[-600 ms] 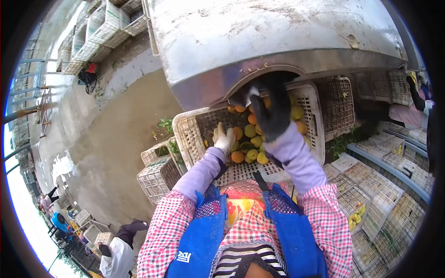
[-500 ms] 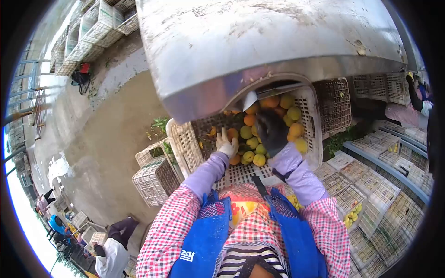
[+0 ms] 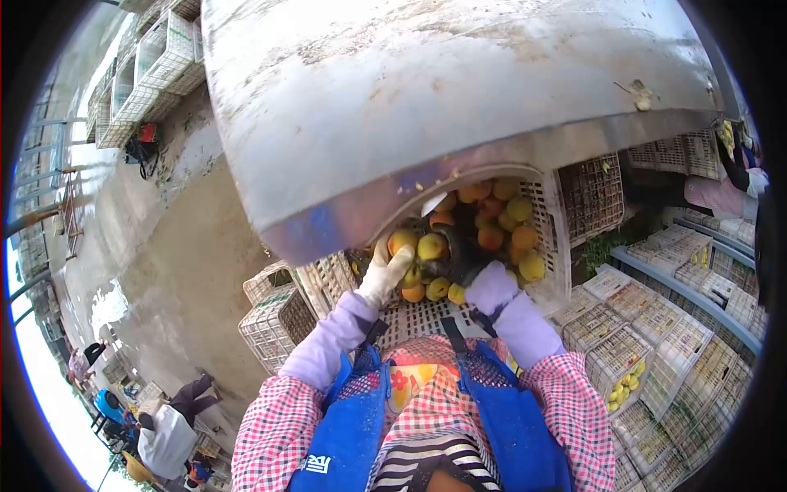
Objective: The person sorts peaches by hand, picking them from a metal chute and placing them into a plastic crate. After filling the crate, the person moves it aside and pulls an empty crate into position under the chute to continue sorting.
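Note:
A white plastic crate (image 3: 559, 238) sits under the metal edge in front of me, with several yellow, orange and greenish peaches (image 3: 525, 238) inside. My left hand (image 3: 384, 277), in a pale glove, curls around an orange-yellow peach (image 3: 402, 239) at the crate's left side. My right hand (image 3: 466, 261), in a dark glove, closes against a yellow-green peach (image 3: 432, 246) between the two hands. Its fingertips are partly hidden by the fruit. More peaches lie below and to the right of my hands.
A large metal table (image 3: 443, 98) overhangs the crate's far side. An empty-looking crate (image 3: 279, 320) stands on the floor at left. Stacked crates (image 3: 607, 328) and a blue rail (image 3: 689, 291) are at right. Another person (image 3: 176, 435) bends at lower left; one more person (image 3: 721, 189) is at far right.
Both hands have drawn nearer each other and now gather peaches between them. The left hand has closed round a peach. The view has shifted slightly, bringing the metal table lower at left.

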A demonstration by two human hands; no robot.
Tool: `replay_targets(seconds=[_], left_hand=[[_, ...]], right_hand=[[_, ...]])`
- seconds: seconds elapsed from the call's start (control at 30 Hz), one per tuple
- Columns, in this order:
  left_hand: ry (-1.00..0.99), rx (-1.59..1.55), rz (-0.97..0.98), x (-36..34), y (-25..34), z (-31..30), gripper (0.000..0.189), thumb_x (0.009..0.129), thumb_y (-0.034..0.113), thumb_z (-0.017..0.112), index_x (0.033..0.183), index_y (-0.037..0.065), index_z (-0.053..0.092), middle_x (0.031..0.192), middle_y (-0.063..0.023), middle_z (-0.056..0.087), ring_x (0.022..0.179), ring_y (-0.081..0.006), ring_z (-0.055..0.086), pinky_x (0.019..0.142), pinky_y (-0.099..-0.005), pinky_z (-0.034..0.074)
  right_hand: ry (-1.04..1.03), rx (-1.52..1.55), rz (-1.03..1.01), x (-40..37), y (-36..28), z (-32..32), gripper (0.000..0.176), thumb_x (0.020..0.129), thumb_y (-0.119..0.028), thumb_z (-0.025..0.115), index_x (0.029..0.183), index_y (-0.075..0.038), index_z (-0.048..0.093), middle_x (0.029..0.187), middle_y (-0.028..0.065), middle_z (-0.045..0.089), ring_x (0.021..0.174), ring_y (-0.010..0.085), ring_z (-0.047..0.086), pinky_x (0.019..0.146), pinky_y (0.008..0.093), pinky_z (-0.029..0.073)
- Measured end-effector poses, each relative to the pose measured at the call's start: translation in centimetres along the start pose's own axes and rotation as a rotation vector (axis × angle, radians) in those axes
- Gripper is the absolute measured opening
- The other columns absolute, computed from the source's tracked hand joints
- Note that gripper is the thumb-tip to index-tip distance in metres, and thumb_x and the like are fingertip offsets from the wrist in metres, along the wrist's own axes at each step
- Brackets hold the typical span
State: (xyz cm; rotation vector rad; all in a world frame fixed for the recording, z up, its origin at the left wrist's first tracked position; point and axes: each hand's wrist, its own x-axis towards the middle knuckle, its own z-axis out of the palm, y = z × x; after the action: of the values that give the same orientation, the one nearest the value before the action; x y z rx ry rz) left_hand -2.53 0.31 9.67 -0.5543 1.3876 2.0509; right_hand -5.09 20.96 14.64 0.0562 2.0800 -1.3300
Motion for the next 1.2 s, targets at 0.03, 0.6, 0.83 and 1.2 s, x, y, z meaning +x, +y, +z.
replay_targets(seconds=[0.03, 0.6, 0.83, 1.2], left_hand=[[-0.037, -0.048, 0.031, -1.8, 2.5, 0.9, 0.058, 0.102, 0.019, 0.059, 0.152, 0.004, 0.035, 0.134, -0.0094, 0.056, 0.12, -0.0172, 0.056, 0.103, -0.0345, 0.048], [-0.166, -0.217, 0.138, -12.4, 13.6, 2.7, 0.094, 0.085, 0.03, 0.08, 0.159, 0.011, 0.026, 0.139, -0.0126, 0.05, 0.118, -0.021, 0.056, 0.096, -0.0357, 0.051], [0.092, 0.109, 0.402, -13.1, 15.4, 5.1, 0.09, 0.083, 0.012, 0.078, 0.156, -0.003, 0.028, 0.143, -0.0153, 0.051, 0.126, -0.0254, 0.056, 0.106, -0.0377, 0.045], [0.419, 0.993, 1.255, -10.0, 13.4, 5.2, 0.076, 0.064, 0.001, 0.08, 0.137, -0.005, 0.056, 0.127, -0.0285, 0.063, 0.103, -0.0412, 0.068, 0.088, -0.041, 0.057]], right_hand=[[0.052, 0.103, -0.102, -0.6, -0.4, 1.0, 0.087, 0.076, -0.029, 0.087, 0.146, -0.003, 0.043, 0.142, 0.0177, 0.053, 0.131, 0.0325, 0.052, 0.109, 0.0442, 0.043], [0.984, -0.558, -0.754, 2.7, -12.8, -1.4, 0.064, 0.08, -0.037, 0.081, 0.128, -0.001, 0.06, 0.125, 0.022, 0.061, 0.112, 0.0442, 0.059, 0.101, 0.0518, 0.045], [0.738, -0.266, -0.771, 2.3, -13.7, -2.0, 0.075, 0.078, -0.042, 0.082, 0.136, -0.003, 0.056, 0.127, 0.0232, 0.06, 0.117, 0.0422, 0.058, 0.103, 0.0507, 0.044], [0.754, -0.304, -0.685, -5.2, -14.7, 2.0, 0.089, 0.066, -0.049, 0.087, 0.13, 0.004, 0.056, 0.137, 0.0245, 0.054, 0.124, 0.043, 0.054, 0.107, 0.0515, 0.042]])
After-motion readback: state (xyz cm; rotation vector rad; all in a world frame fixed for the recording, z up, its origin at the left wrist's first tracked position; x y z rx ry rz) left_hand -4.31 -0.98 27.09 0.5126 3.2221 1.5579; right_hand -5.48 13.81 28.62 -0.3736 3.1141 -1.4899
